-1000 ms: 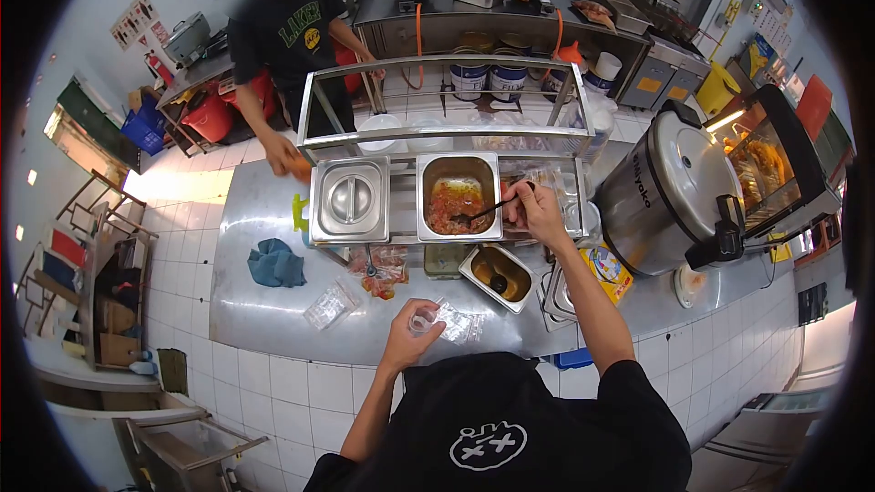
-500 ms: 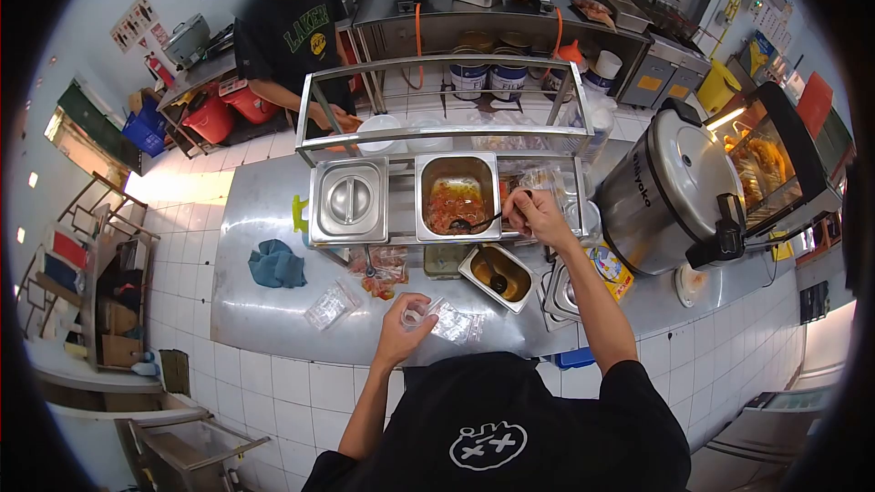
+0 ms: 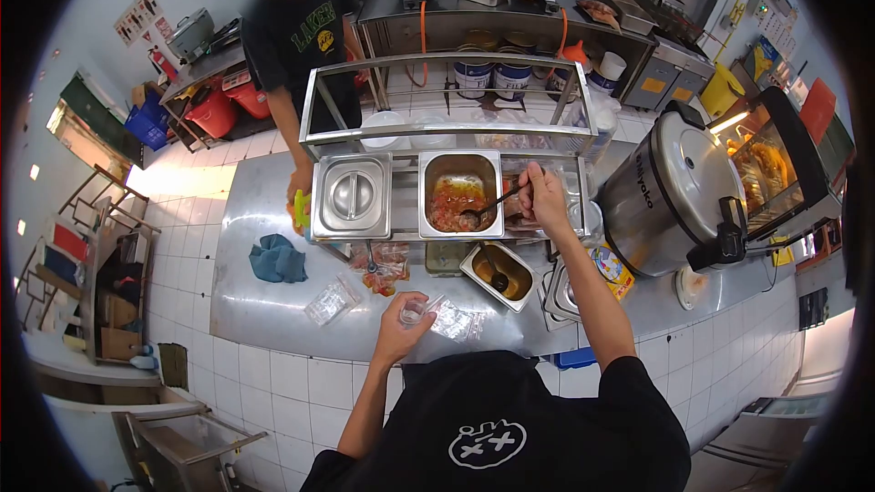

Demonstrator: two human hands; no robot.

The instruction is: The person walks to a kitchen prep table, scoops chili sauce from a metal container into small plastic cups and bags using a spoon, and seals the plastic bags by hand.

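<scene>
A small clear plastic cup (image 3: pixel 412 312) is held in my left hand (image 3: pixel 399 332), above the front of the steel table. My right hand (image 3: pixel 545 205) grips a black ladle (image 3: pixel 499 201) by its handle. The ladle's bowl rests in chunky red sauce (image 3: pixel 452 202), inside a square steel pan (image 3: pixel 423 175) on the rack. Left of that pan is a lidded steel pan (image 3: pixel 351 196). Below the rack, a tilted steel container (image 3: pixel 521 297) of brown sauce has another black ladle (image 3: pixel 497 280) in it. Clear plastic bags (image 3: pixel 458 322) lie beside my left hand.
A co-worker's hand (image 3: pixel 298 184) is by a bright green handle (image 3: pixel 301 210) left of the rack. A blue cloth (image 3: pixel 277 260) and another plastic bag (image 3: pixel 334 301) lie on the steel table (image 3: pixel 246 314). A large rice cooker (image 3: pixel 670 191) stands at right.
My right hand has shifted up slightly, and the ladle's bowl has moved up and right within the red sauce. The co-worker's hand has come down to the green handle.
</scene>
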